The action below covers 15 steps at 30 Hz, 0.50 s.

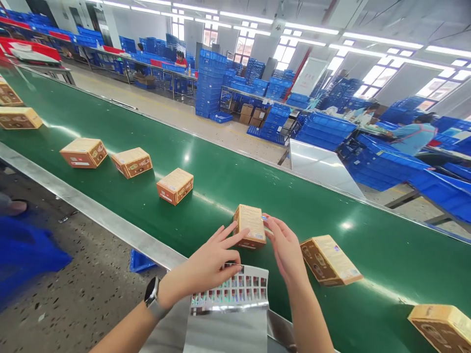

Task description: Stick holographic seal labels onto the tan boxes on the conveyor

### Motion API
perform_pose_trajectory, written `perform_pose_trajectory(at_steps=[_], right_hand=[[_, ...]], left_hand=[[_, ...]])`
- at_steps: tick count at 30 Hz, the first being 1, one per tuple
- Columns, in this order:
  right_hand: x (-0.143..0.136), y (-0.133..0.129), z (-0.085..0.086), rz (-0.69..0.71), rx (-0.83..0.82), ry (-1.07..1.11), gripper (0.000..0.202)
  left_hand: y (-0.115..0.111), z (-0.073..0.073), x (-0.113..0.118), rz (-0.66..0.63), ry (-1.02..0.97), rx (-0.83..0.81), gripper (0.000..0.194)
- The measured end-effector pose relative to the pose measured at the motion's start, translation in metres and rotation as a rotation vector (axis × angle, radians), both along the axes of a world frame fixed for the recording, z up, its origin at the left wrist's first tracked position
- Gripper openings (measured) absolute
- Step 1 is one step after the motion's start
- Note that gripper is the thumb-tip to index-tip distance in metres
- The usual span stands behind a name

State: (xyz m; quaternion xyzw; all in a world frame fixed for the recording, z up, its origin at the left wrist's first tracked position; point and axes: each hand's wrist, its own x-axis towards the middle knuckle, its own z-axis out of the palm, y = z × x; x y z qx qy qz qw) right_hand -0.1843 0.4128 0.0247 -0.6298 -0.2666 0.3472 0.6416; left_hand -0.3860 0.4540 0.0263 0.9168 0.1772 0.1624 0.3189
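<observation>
My left hand (215, 257) reaches over a small brown and cream carton (250, 223), its upper fingers stretched onto the near left side and top. Its lower fingers are bent at the upper edge of a sheet of shiny stickers (248, 289) and appear to grip it. At the carton's right side, my right hand (285, 245) pinches a small shiny sticker (265, 218) between thumb and fingertips. To the right lies another carton (331, 260) with a small purplish sticker on its top.
Several similar cartons, one of them nearby (175, 186), stand along the green conveyor belt (206, 147). A metal rail (91, 198) borders its near side. Stacked blue crates (210, 81) stand beyond it; a person in light blue (415, 135) sits far right.
</observation>
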Motion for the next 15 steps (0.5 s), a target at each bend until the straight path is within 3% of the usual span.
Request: perform_pose_trajectory(at_steps=[4,15], right_hand=[[-0.002,0.014,-0.007,-0.024,-0.006,0.011,0.058],[0.012,0.004,-0.01,-0.113,-0.088,-0.152,0.049]], left_hand=[[0.003,-0.004,0.013,-0.046,-0.003,-0.018,0.015],[-0.005,0.004,0.031,-0.079,-0.056,-0.068,0.018]])
